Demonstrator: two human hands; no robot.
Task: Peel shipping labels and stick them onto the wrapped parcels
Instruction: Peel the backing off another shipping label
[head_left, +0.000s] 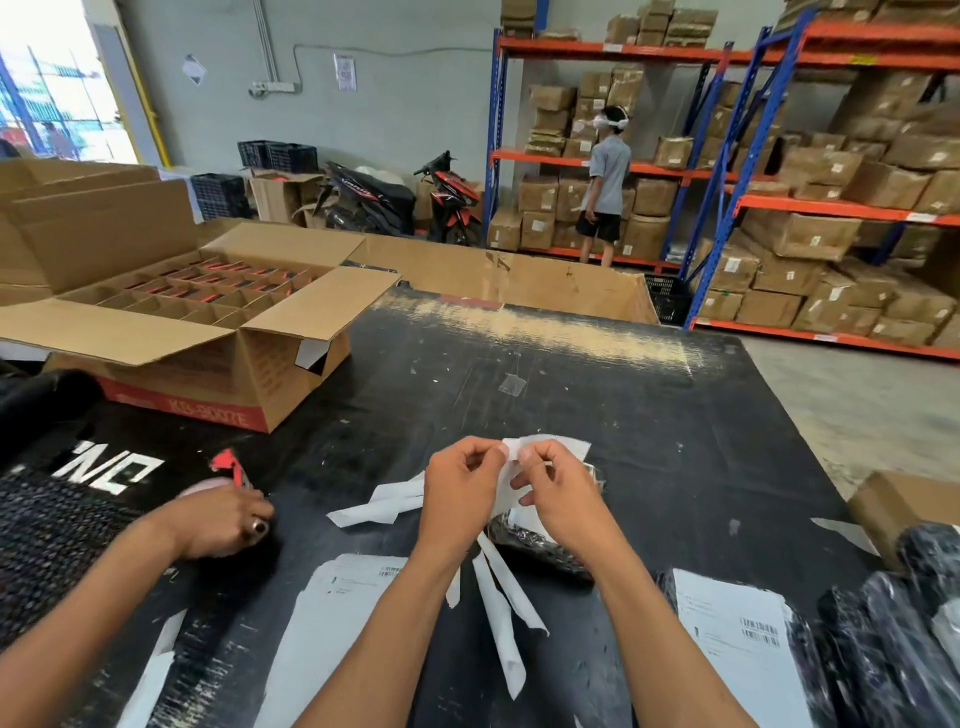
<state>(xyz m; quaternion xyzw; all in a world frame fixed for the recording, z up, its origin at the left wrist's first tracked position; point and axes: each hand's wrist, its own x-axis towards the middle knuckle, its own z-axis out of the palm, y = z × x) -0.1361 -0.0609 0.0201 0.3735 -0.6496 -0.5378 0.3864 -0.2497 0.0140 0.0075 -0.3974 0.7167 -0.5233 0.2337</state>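
Head view, left hand (464, 486): pinches the near corner of a shipping label (545, 451) with curled fingers, above the middle of the black worktop (649, 415).
Head view, right hand (558, 493): pinches the same corner from the other side; the two hands look to be parting label from backing.
Label position: held in the air over a black wrapped parcel (540, 545) that lies just below the hands, not yet stuck to it.
Done so far: a parcel with label (737, 629) applied lies by the near right edge; torn backing strips (498, 608) are scattered between the forearms and just left of the hands, which suggests several peels are finished.
Left to do: finish this peel and press the label on; more dark parcels (893, 623) wait at the right edge.
Other hand (228, 519): a second person's, with a ring, rests near the left edge by a red tool (231, 465).
Hard to make out: label print is unreadable; the sheet (348, 597) at the near edge is cut off by the arm.
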